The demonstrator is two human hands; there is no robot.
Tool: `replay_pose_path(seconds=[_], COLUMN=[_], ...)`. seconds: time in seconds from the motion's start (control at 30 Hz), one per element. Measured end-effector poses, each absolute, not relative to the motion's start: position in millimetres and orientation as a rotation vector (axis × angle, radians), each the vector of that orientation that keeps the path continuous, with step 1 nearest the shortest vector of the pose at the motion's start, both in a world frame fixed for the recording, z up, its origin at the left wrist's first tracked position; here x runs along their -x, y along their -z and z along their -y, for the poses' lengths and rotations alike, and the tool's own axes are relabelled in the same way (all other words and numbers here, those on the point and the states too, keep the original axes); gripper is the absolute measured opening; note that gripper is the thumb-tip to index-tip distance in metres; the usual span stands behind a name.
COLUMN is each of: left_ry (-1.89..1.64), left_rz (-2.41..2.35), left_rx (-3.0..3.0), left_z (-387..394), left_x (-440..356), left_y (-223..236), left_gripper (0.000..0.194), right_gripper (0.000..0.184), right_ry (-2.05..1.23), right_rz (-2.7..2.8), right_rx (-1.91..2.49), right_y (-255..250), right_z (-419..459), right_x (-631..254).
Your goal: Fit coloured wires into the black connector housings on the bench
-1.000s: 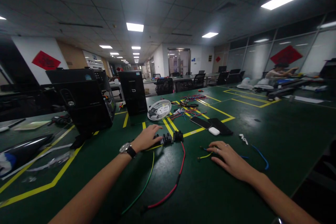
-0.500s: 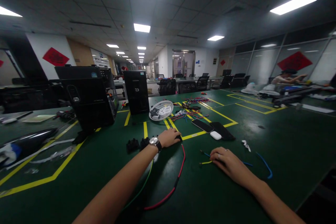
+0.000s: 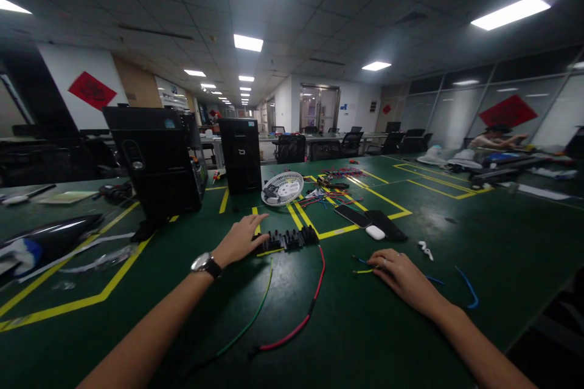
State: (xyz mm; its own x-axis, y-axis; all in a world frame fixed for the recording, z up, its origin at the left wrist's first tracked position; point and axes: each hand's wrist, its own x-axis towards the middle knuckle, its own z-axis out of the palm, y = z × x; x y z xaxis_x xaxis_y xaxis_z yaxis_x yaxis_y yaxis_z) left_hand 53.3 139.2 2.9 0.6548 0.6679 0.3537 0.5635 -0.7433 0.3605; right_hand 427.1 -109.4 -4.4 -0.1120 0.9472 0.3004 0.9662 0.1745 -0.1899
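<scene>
My left hand [image 3: 239, 240] is open, its fingers and thumb apart, at the left end of a row of small black terminal-like blocks [image 3: 292, 239]. The thumb seems to touch the leftmost block. My right hand [image 3: 398, 268] is closed low over the table, fingertips together on thin wires. A yellow wire [image 3: 362, 271] and a blue wire end stick out left of it, and more blue shows to its right. Between my arms lie a green wire [image 3: 255, 314] and a red wire [image 3: 314, 298] with a dark band. A loose blue wire [image 3: 469, 290] curves at far right.
Two black computer towers [image 3: 157, 164] [image 3: 240, 158] stand at the left. Beyond the blocks are a white fan grille [image 3: 283, 188], a wire pile [image 3: 335, 194], a phone [image 3: 352, 216] and a white case [image 3: 375, 232]. Earbuds [image 3: 426, 250] lie right. A person [image 3: 495, 138] sits far right.
My left hand has moved left, from the right-hand block to the left end. The black blocks now stand together in one row. My right hand stays at the wires.
</scene>
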Motion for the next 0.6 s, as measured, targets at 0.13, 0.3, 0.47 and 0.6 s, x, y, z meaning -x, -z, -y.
replay_pose_path(seconds=[0.13, 0.3, 0.47, 0.6], left_ry=[-0.658, -0.822, -0.904, -0.896], left_rz=[-1.109, -1.01, -1.02, -1.015], left_rx=[-2.464, -2.3, -2.38, -2.455], left_z=[-151, -150, -144, -142], left_x=[2, 9, 0, 2], left_y=[25, 38, 40, 42], left_gripper=[0.074, 0.055, 0.047, 0.045], right_gripper=[0.029, 0.022, 0.022, 0.022], right_ry=[0.083, 0.027, 0.004, -0.019], right_rz=[2.175, 2.278, 2.308, 2.26], right_rx=[1.798, 1.777, 1.76, 1.756], right_y=[-2, -10, -7, 2], right_z=[110, 97, 80, 77], right_x=[-416, -405, -405, -410])
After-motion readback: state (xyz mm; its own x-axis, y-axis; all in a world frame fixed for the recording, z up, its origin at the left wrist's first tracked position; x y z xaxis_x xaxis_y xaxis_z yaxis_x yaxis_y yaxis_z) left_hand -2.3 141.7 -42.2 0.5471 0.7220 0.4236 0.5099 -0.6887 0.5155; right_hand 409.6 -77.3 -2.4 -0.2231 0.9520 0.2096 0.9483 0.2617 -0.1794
